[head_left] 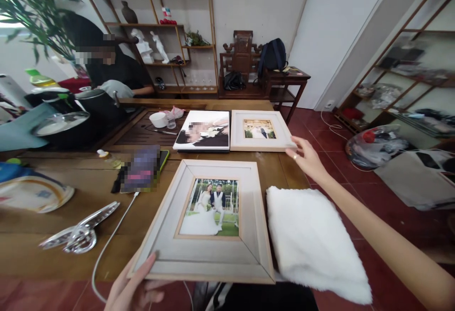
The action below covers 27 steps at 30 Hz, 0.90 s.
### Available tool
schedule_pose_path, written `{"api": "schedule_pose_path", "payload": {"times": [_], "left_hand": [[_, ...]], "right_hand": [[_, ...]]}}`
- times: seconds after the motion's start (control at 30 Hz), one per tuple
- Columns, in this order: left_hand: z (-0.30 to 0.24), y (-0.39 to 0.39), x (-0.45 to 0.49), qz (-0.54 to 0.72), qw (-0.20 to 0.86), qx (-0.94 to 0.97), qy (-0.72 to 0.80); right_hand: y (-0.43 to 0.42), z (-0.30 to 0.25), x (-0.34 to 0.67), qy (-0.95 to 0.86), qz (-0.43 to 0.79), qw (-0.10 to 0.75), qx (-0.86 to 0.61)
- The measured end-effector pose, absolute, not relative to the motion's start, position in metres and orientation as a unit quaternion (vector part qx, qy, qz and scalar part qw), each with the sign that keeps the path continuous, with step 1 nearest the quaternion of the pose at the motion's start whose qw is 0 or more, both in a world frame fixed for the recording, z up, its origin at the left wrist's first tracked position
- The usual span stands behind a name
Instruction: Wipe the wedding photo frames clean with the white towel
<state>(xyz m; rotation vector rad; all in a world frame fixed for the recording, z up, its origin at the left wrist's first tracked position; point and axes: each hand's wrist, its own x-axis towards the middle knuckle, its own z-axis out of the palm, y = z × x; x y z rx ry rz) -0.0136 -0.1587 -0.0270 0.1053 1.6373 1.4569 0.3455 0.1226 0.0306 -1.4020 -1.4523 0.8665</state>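
Observation:
My left hand [133, 282] grips the lower left corner of a large picture frame [213, 260], thumb on top and fingers underneath. It has a pale wood edge and a wedding photo of a seated couple. At the table's far right, my right hand [308, 158] pinches the near right corner of a smaller white picture frame [280, 133], which lies flat with a wedding photo inside. Touching or almost touching that frame's left side is a black-and-white photo album or panel [216, 146]. A fluffy white cloth [309, 235] lies right of the large frame.
On the wooden table [170, 216] are silver scissors [85, 230], a phone [142, 169] with a white cable [115, 240], a white cup [158, 120] and pots [64, 128]. A person in black [124, 71] sits across. Bags [377, 142] stand on the floor at right.

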Motion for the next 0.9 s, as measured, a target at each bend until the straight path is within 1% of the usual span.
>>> {"api": "schedule_pose_path", "payload": {"times": [0.07,0.1,0.13,0.23,0.33,0.4,0.47,0.6,0.7,0.77,0.83,0.9], "left_hand": [[-0.027,-0.16,-0.013,0.589,0.45,0.052,0.669],[-0.026,-0.16,-0.012,0.586,0.443,0.063,0.675],[-0.026,-0.16,-0.012,0.581,0.433,0.08,0.685],[-0.02,-0.158,-0.01,0.556,0.395,0.153,0.716],[-0.011,-0.152,-0.01,0.525,0.364,0.223,0.736],[-0.006,-0.147,-0.015,0.497,0.336,0.283,0.749],[-0.004,-0.142,-0.024,0.458,0.3,0.345,0.762],[-0.004,-0.132,-0.039,0.337,0.25,0.521,0.743],[-0.002,-0.125,-0.038,0.286,0.222,0.592,0.72],[0.0,-0.122,-0.033,0.268,0.212,0.619,0.707],[0.001,-0.119,-0.027,0.25,0.206,0.645,0.692],[0.001,-0.115,-0.02,0.234,0.197,0.664,0.682]], "right_hand": [[0.068,0.043,0.347,-0.652,0.367,0.399,-0.53],[0.038,0.049,0.349,-0.734,0.344,0.338,-0.478],[0.008,0.053,0.352,-0.796,0.306,0.289,-0.434],[-0.067,0.053,0.36,-0.907,0.176,0.197,-0.329],[-0.106,0.03,0.359,-0.925,0.03,0.149,-0.348],[-0.112,0.011,0.35,-0.908,-0.042,0.167,-0.382],[-0.109,-0.002,0.339,-0.889,-0.065,0.186,-0.414],[-0.095,-0.002,0.332,-0.868,-0.051,0.2,-0.452],[-0.083,0.006,0.354,-0.877,-0.059,0.192,-0.436],[-0.075,0.01,0.374,-0.858,-0.123,0.232,-0.442],[-0.068,0.015,0.387,-0.814,-0.197,0.299,-0.457],[-0.058,0.02,0.387,-0.79,-0.201,0.338,-0.47]]}}
